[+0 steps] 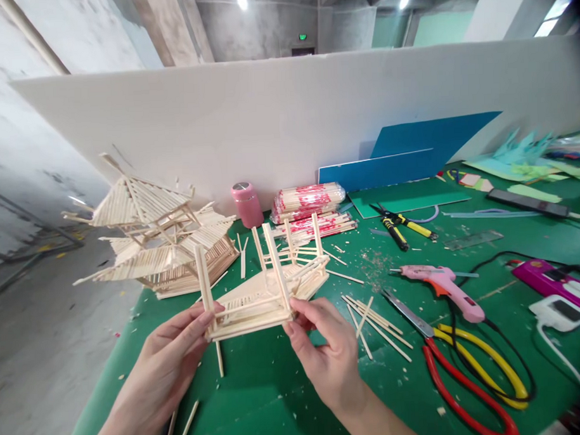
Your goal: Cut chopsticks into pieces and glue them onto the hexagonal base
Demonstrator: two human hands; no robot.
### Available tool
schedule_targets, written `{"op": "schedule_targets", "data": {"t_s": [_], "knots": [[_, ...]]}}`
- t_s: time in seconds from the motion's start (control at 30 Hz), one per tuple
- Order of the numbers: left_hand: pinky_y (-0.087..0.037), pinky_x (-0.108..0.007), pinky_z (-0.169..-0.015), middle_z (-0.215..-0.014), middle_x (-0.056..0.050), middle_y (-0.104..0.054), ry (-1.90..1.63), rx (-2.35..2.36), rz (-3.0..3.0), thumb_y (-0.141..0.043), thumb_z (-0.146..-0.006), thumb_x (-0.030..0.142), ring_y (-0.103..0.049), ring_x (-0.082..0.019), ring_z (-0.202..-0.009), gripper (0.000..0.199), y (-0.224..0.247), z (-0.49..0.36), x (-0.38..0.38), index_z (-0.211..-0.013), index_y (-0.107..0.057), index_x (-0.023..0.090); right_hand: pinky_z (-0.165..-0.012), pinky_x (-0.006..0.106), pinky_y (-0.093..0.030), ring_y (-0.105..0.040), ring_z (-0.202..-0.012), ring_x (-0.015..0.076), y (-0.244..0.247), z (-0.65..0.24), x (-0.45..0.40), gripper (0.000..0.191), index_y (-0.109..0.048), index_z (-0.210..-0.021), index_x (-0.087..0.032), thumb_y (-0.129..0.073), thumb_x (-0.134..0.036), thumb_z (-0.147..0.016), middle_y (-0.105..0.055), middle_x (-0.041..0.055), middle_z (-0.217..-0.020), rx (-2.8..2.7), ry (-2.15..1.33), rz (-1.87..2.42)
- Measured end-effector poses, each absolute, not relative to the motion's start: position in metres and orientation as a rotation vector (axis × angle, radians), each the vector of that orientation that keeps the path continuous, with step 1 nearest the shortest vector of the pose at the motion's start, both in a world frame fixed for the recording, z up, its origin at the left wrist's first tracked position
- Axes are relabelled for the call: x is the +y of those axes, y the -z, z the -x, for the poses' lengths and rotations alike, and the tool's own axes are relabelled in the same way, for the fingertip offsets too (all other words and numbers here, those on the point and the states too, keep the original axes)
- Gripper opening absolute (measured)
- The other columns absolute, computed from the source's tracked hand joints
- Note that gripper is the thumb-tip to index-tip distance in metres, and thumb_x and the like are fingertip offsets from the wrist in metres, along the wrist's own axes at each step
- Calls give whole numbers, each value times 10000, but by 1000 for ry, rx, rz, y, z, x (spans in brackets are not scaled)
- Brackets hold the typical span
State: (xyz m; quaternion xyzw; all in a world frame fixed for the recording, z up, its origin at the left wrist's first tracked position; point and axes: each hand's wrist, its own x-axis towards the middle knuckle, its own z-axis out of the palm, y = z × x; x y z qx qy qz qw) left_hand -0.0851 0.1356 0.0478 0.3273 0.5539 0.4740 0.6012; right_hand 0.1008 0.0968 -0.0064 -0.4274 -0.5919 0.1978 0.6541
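Note:
Between my two hands is a wooden stick frame, a flat base of thin sticks with several upright posts. My left hand pinches its near left corner, by the foot of a post. At the near right corner, the thumb and fingers of my right hand close on the base edge beside another post. Behind my left hand stands a tiered stick pavilion model with sloping roofs. Loose sticks lie scattered to the right of my right hand.
Red-and-yellow-handled scissors, a pink glue gun with its cord, and pliers lie to the right. A pink flask and bagged sticks stand before a white partition. A purple power strip is far right.

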Motion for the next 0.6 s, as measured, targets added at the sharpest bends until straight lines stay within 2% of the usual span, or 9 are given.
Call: {"op": "schedule_targets", "data": {"t_s": [0.33, 0.47, 0.6], "knots": [[-455, -162, -656, -823, -11, -679, -1122, 1094, -950, -724, -645, 225, -581, -92, -667, 127, -47, 69, 131, -765, -725, 182, -572, 209, -441, -506, -657, 97, 23, -121, 94, 308, -600, -1053, -255, -564, -96, -792, -535, -12, -775, -1274, -490, 1078], [-420, -168, -674, -815, -5, -643, -1086, 1069, -1031, -671, -705, 215, -550, -101, -735, 79, -45, 67, 128, -769, -708, 187, -579, 184, -442, -513, -685, 92, 29, -125, 93, 299, -605, -1036, -289, -577, -122, -790, -555, -15, -839, -1228, -485, 1116], [-397, -187, -710, -814, -1, -609, -1068, 1074, -1095, -646, -729, 230, -525, -118, -789, 65, -42, 67, 127, -758, -688, 189, -592, 149, -450, -520, -702, 85, 30, -125, 93, 277, -618, -1003, -311, -588, -143, -785, -573, -30, -818, -1180, -493, 1129]]}}
